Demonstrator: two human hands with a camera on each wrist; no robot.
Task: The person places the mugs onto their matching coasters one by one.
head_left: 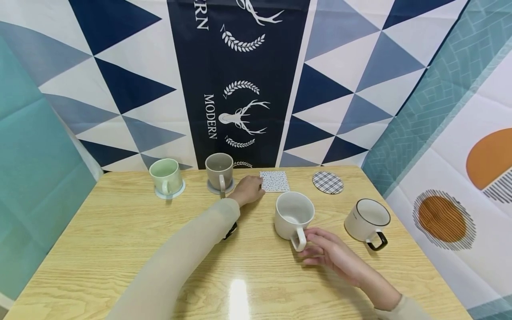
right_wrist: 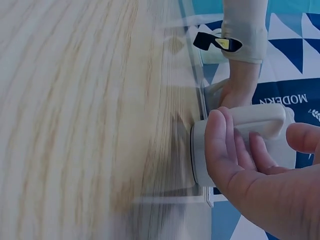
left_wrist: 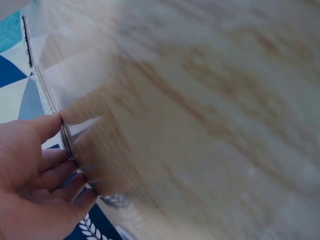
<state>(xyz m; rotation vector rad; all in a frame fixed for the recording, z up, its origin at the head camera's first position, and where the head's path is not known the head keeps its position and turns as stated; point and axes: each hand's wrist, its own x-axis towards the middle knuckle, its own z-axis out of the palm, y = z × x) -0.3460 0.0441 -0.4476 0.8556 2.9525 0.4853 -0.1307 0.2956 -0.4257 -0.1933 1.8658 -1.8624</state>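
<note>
Near the back of the table my left hand (head_left: 249, 190) pinches the left edge of a square, small-patterned coaster (head_left: 275, 181). Thumb and fingers of the left hand (left_wrist: 42, 175) meet at the thin coaster edge (left_wrist: 48, 95) in the left wrist view. A white mug (head_left: 294, 215) stands upright on the table just in front of that coaster. My right hand (head_left: 326, 252) is beside the mug's handle, its fingers loosely extended. The right wrist view has the right hand's fingers (right_wrist: 220, 135) by the mug's handle (right_wrist: 260, 114), with the thumb apart.
A green mug (head_left: 165, 178) and a grey mug (head_left: 219, 171) stand on round coasters at the back left. A round plaid coaster (head_left: 328, 182) lies at the back right. A white mug with a black handle (head_left: 366, 220) stands at the right. Patterned cloth (head_left: 240, 66) hangs behind the table.
</note>
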